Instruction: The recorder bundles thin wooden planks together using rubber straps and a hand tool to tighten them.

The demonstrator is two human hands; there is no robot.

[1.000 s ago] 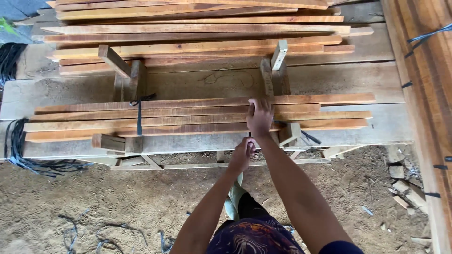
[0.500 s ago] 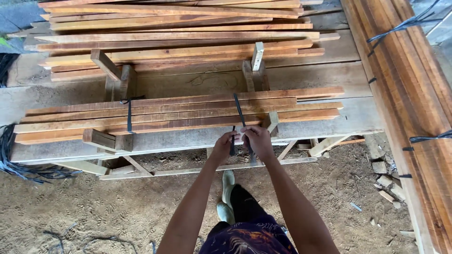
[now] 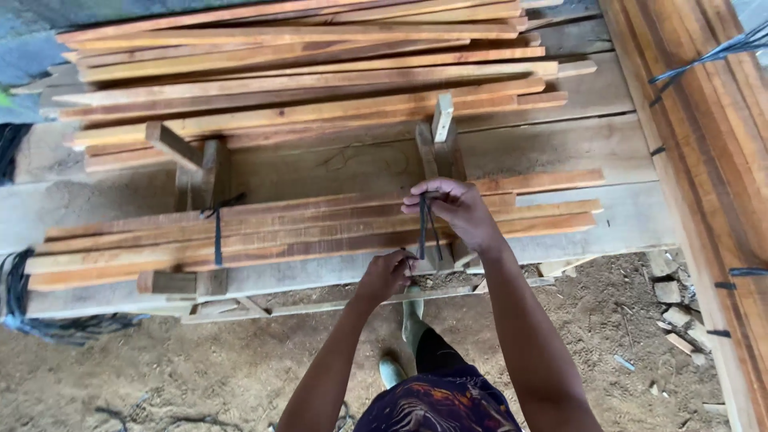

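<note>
Since half a second ago the right hand (image 3: 456, 210) has lifted the dark strap (image 3: 422, 228) above the slat bundle (image 3: 320, 232), both fists closed on it, left hand (image 3: 388, 276) below; left tie (image 3: 217, 240) done, this one seemingly unfastened.

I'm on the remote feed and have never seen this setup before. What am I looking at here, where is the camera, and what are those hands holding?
There is no machine: these are a person's two bare hands, seen from a camera worn on the head and looking down. Below you see the person's arms, patterned clothing and a boot on the dirt floor.

In front lies a bundle of thin wooden slats on a rough plank bench, with a second, larger stack of slats behind it. One dark strap already circles the bundle on the left.

The right hand pinches a second dark strap on top of the bundle. The left hand takes its grip on the same strap at the bundle's front edge. Strapped boards lie to the right.
</note>
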